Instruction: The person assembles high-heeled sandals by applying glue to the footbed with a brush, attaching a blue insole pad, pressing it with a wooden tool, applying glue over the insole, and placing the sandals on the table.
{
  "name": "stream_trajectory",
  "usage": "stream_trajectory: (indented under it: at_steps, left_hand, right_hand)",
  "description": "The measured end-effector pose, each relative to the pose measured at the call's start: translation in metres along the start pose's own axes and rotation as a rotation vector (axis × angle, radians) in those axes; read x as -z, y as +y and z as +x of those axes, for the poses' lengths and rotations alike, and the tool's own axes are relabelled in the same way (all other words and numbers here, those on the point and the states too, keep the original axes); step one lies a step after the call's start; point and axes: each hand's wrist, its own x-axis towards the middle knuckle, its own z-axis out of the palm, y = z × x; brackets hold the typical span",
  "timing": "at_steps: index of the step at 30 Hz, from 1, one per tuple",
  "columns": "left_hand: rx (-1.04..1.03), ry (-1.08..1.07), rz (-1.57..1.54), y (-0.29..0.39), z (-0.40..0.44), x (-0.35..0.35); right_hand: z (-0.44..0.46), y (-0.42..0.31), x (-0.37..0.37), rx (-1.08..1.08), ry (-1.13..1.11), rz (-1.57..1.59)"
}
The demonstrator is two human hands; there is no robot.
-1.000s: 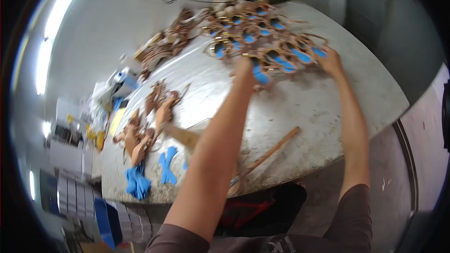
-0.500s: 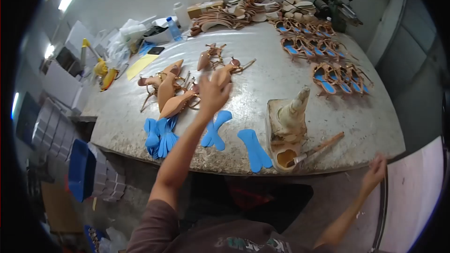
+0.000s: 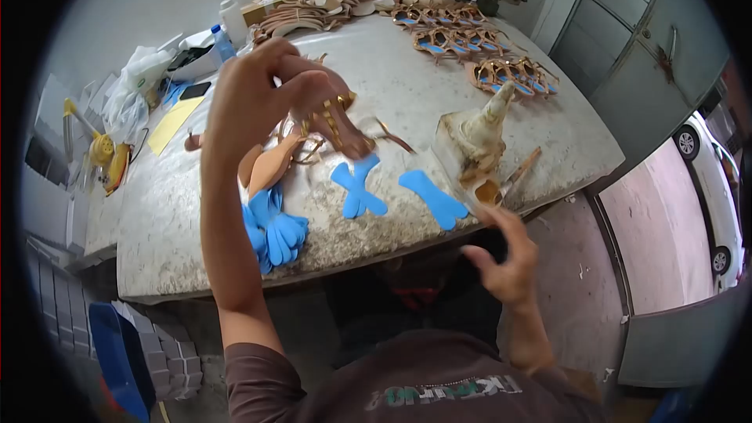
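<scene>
In the head view, the sandal [image 3: 338, 122] hangs above the worktop [image 3: 376, 243], its long axis slanting from the left hand [image 3: 274, 82] down to the right; which end is the toe is unclear. Lettering crosses the brown shirt [image 3: 392, 376], too distorted to read. The left arm rises, wrist bent, fingers pinching the sandal. The right hand [image 3: 507, 258], fingers spread, hovers near the front edge.

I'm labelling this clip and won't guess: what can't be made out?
All head view:
- How the left hand grips the shoe: hidden by the hand itself, blurred.
- Tan shoes: partly behind the left forearm.
- White car: cut off by the dark lens rim.
- Small shirt lettering: too small.
</scene>
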Motion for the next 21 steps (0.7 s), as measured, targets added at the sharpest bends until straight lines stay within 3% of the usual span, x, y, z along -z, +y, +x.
stream_trajectory:
  at_steps: [1, 3, 4, 5, 6, 8, 9, 10, 11, 12, 13, 15, 17, 18, 19, 20, 21]
  left_hand:
    - [-0.019, 0.01, -0.111, 0.006, -0.017, 0.007]
    - [0.346, -0.101, -0.37, 0.007, -0.057, 0.004]
    - [0.362, -0.047, -0.53, 0.004, -0.08, -0.013]
    - [0.403, 0.043, -0.417, -0.011, -0.106, -0.035]
    - [0.687, -0.109, -0.534, -0.009, -0.125, -0.042]
    - [0.752, 0.117, -1.377, -0.043, -0.192, -0.078]
    - [0.759, 0.255, -1.368, -0.046, -0.234, -0.105]
    - [0.758, 0.388, -1.355, -0.031, -0.27, -0.13]
    - [0.737, 0.286, -1.579, 0.006, -0.294, -0.136]
    - [0.746, 0.068, -1.59, 0.042, -0.291, -0.138]
    - [0.786, 0.126, -1.539, 0.059, -0.316, -0.16]
    - [0.668, 0.274, -1.453, 0.089, -0.292, -0.159]
    - [0.825, 0.006, -0.975, 0.047, -0.304, -0.169]
    - [0.958, 0.006, -1.127, 0.026, -0.312, -0.178]
    - [0.986, 0.016, -0.962, 0.021, -0.312, -0.18]
    - [1.004, 0.023, -0.797, 0.017, -0.31, -0.183]
    - [0.953, 0.135, -0.998, 0.044, -0.281, -0.162]
  right_hand:
    - [0.012, -0.005, -0.022, 0.072, -0.06, 0.069]
    - [0.019, -0.005, -0.06, -0.034, -0.325, 0.318]
    - [0.013, -0.009, -0.072, -0.27, -0.503, 0.703]
    - [0.004, -0.011, -0.082, -0.515, -0.677, 1.085]
    - [-0.014, -0.003, -0.097, -0.483, -0.673, 1.058]
    - [-0.039, -0.01, -0.108, -0.573, -0.554, 1.102]
    - [-0.047, -0.008, -0.107, -0.789, -0.557, 1.205]
    - [-0.047, -0.01, -0.102, -0.841, -0.512, 1.239]
    - [-0.042, -0.012, -0.096, -0.888, -0.46, 1.272]
    - [-0.039, -0.011, -0.095, -0.896, -0.437, 1.252]
    - [-0.042, -0.006, -0.101, -0.916, -0.452, 1.261]
    - [-0.049, 0.007, -0.118, -0.892, -0.383, 1.19]
    - [-0.048, 0.012, -0.12, -0.891, -0.444, 1.188]
    - [-0.038, 0.007, -0.11, -0.842, -0.62, 0.956]
    - [-0.031, 0.005, -0.106, -0.778, -0.775, 0.718]
    - [-0.048, 0.017, -0.122, -0.201, -0.419, 0.46]
    - [-0.033, 0.009, -0.118, -0.035, -0.229, 0.256]
